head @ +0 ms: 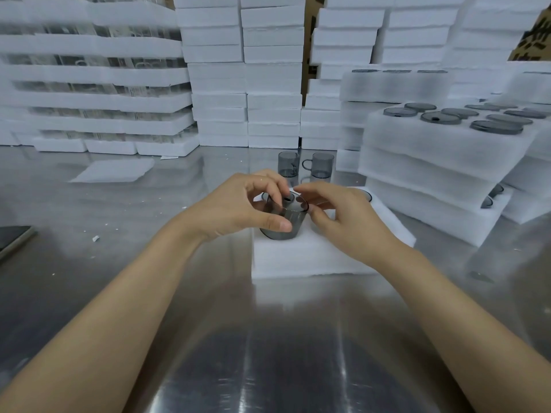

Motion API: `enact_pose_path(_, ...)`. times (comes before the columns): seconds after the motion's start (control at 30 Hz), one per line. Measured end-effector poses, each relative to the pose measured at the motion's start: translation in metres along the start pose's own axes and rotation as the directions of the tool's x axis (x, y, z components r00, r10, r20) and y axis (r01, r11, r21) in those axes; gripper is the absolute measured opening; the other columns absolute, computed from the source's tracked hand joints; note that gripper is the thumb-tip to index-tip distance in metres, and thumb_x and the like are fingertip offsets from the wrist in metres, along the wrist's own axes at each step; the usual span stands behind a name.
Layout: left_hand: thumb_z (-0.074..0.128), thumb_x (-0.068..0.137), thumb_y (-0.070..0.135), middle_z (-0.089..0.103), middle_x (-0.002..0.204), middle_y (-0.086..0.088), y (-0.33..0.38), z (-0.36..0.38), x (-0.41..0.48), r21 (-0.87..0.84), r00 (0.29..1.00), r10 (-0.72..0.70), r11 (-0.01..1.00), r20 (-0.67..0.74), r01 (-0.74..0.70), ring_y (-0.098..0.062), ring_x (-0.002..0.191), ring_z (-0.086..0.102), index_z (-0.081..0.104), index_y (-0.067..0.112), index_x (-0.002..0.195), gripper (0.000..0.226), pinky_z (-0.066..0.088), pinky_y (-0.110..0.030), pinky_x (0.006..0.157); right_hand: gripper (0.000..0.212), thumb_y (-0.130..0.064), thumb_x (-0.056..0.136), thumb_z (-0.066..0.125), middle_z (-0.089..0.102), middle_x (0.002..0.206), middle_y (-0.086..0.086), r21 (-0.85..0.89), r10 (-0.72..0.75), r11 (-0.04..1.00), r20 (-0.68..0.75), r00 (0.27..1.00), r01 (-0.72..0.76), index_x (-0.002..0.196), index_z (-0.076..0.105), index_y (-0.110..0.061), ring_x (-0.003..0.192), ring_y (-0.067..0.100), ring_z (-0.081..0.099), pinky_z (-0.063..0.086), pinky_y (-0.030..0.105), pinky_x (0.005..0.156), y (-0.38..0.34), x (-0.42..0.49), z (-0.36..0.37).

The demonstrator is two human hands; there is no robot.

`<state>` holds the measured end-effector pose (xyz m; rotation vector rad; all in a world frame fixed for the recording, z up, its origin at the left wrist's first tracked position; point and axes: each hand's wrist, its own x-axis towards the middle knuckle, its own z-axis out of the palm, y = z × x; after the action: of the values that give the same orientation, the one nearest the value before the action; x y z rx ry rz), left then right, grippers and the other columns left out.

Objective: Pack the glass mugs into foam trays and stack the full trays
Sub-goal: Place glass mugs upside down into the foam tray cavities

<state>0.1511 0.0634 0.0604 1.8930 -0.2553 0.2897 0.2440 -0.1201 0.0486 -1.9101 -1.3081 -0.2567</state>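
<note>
glass mug [295, 219] on foam tray [298, 257]: left hand [235, 207] fingers curled gripping it, right hand [343, 217] pinching rim.

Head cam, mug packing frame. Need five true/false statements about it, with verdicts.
1. The left hand and right hand both touch the grey mug. True.
2. The right stack's top tray is empty. False: dark glass pieces sit in it.
3. Two loose mugs stand on the table behind the hands. True.
4. The grey mug stands on bare table. False: the foam tray lies under it.
5. The table is wooden. False: it is shiny metal.
</note>
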Motion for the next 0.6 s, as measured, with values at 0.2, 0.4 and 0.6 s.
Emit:
enact_pose_path(0.2,0.083,0.055,0.012,0.059,0.098,0.012,-0.0006,-0.0014,-0.0005,-0.002,1.0,-0.02,1.0,0.024,0.02,-0.008,0.1,0.061,0.062,0.026,0.057,0.025,0.048,-0.018,0.083,0.037,0.004,0.089,0.051,0.068,0.104,-0.003,-0.005,-0.009,1.0,0.022,1.0,0.009,0.119,0.063,-0.011,0.098,0.009,0.062,0.043,0.008,0.089,-0.001,0.0,0.0006)
enact_pose_path(0.4,0.08,0.056,0.003,0.062,0.106,0.009,-0.0046,-0.0052,-0.0019,-0.035,0.997,-0.057,0.998,0.055,0.059,-0.01,0.109,0.061,0.056,0.012,0.066,0.027,0.048,-0.018,0.084,0.037,0.001,0.087,0.055,0.064,0.113,-0.003,-0.014,-0.014,1.0,0.012,1.0,0.014,0.121,0.061,-0.014,0.099,0.01,0.06,0.044,0.016,0.09,0.001,-0.0003,0.0012)
enact_pose_path(0.6,0.076,0.072,-0.003,0.058,0.118,-0.002,-0.0014,-0.0066,-0.0014,0.136,0.99,-0.076,0.989,0.12,0.06,-0.008,0.113,0.058,0.059,0.013,0.081,0.025,0.044,-0.017,0.095,0.036,-0.003,0.086,0.056,0.064,0.117,-0.006,-0.035,0.007,0.999,0.065,0.998,-0.005,0.119,0.062,-0.017,0.107,0.007,0.056,0.042,0.015,0.092,0.0036,-0.0003,0.0015)
